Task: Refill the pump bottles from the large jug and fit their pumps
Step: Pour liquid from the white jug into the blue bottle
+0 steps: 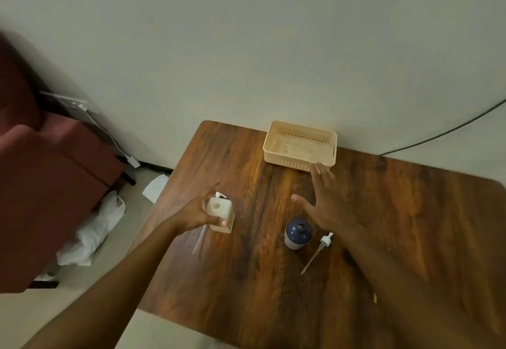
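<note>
A square, pale bottle stands upright on the wooden table with its neck uncapped. My left hand grips it, thumb on its near side. Behind it lies a white pump, whose tube shows below my hand. A round, dark blue bottle stands to the right, also with its neck uncapped. A second white pump with a long tube lies on the table beside it. My right hand hovers with fingers spread above the table, between the blue bottle and the basket. No large jug is in view.
A beige plastic basket sits at the back of the table against the wall, with nothing in it. A dark red chair stands left of the table. White bags lie on the floor. A black cable runs along the wall.
</note>
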`<action>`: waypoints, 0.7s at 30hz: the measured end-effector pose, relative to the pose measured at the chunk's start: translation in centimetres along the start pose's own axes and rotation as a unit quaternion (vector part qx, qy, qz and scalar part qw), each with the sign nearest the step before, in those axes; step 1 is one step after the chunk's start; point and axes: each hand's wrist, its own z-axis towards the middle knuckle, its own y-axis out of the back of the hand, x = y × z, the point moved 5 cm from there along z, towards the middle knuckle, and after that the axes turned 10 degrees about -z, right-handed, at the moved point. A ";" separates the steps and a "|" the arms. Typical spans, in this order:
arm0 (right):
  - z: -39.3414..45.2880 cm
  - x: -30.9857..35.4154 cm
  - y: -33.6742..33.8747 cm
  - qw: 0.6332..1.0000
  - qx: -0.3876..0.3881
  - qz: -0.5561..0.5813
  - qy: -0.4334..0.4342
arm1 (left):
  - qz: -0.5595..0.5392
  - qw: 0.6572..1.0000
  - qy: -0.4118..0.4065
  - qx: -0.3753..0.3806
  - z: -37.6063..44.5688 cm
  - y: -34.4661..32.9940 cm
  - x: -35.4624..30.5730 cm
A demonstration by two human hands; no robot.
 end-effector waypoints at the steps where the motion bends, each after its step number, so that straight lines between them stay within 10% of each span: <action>1: -0.2 0.1 -0.4 1.000 0.013 0.017 -0.009 | -0.009 1.000 -0.003 0.006 -0.1 -0.1 0.1; 21: -6.7 -1.1 -6.4 0.927 0.117 0.283 -0.217 | -0.078 0.997 -0.007 -0.014 2.6 0.1 5.6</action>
